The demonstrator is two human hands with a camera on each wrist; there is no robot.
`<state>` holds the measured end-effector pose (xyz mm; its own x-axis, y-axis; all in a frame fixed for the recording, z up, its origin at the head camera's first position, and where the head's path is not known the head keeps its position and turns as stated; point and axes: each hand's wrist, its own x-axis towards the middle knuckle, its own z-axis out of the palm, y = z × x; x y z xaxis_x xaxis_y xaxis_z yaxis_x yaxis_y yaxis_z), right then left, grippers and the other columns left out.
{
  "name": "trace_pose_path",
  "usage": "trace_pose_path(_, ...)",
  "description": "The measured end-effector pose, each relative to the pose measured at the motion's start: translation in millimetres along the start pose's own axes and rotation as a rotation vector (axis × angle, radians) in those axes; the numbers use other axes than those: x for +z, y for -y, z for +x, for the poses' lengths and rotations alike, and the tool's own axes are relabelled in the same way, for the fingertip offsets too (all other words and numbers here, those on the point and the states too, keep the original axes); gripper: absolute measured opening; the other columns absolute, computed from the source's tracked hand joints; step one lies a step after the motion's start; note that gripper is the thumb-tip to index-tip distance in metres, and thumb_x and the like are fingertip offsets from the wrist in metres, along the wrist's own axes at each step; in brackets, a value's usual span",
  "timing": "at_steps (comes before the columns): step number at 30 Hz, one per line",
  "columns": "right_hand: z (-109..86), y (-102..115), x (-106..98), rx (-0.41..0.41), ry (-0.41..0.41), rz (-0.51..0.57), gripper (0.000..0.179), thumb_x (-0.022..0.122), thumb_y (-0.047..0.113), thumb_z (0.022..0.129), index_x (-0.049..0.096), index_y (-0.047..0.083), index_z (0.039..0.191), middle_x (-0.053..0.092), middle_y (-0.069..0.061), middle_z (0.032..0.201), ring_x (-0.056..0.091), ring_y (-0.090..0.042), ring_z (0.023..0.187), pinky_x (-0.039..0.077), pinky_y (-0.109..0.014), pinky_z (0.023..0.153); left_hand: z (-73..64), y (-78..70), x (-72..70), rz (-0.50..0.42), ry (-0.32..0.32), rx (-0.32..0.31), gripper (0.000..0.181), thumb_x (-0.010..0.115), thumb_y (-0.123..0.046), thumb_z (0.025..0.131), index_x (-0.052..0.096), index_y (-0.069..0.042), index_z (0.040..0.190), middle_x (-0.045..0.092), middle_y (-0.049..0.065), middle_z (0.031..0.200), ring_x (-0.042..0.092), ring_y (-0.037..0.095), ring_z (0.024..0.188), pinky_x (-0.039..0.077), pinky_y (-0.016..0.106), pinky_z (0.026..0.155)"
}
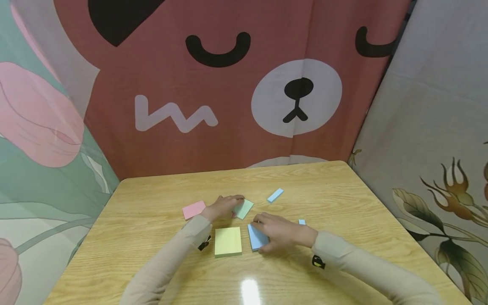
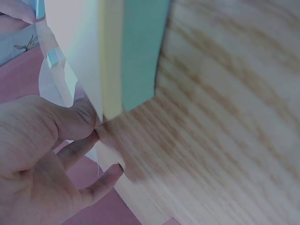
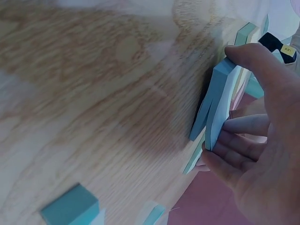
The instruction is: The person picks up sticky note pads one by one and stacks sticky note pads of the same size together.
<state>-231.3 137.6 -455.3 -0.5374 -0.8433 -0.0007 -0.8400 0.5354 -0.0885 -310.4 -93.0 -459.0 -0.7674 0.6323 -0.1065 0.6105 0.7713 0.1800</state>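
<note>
My left hand (image 1: 223, 207) grips the mint green sticky note pad (image 1: 245, 209) by its left side, fingers along the far edge. In the left wrist view its thumb and index fingertips (image 2: 91, 133) come close together. My right hand (image 1: 280, 231) holds a blue sticky note pad (image 1: 256, 238), with the thumb at the near end and fingers at the far end. The right wrist view shows that blue pad (image 3: 218, 101) parting into two layers at one end. Between the forearms lies a square pale yellow pad (image 1: 228, 241), with a green layer (image 2: 145, 51) underneath.
A pink pad (image 1: 193, 209) lies left of my left hand. A narrow light blue pad (image 1: 275, 195) sits farther back, and another small blue piece (image 1: 302, 222) shows behind my right wrist. The wooden table (image 1: 152, 241) ends at a bear-printed curtain (image 1: 236, 148).
</note>
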Motion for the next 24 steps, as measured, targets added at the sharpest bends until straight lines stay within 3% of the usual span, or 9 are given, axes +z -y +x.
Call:
trace_pose_path(9,4.7,2.3,2.2,0.017,0.059,-0.006,0.078,0.071,0.050,0.088,0.050,-0.003,0.141,0.050,-0.013,0.135,0.050,-0.018,0.116,0.047,-0.027,0.095,-2.3,-0.2,-1.8,-0.023,0.003,0.006,0.058,0.073,-0.004,0.088,0.053,-0.007,0.142,0.044,0.008,0.150,0.046,0.032,0.133,0.034,0.066,0.102)
trace_pose_path(24,-4.4,5.5,2.5,0.016,0.046,0.006,0.079,0.067,0.050,0.091,0.046,-0.005,0.142,0.048,-0.014,0.136,0.047,-0.022,0.122,0.046,-0.030,0.098,-3.4,0.3,-2.5,-0.007,0.016,-0.007,0.058,0.072,-0.006,0.091,0.050,-0.009,0.145,0.042,0.006,0.152,0.044,0.032,0.135,0.034,0.067,0.103)
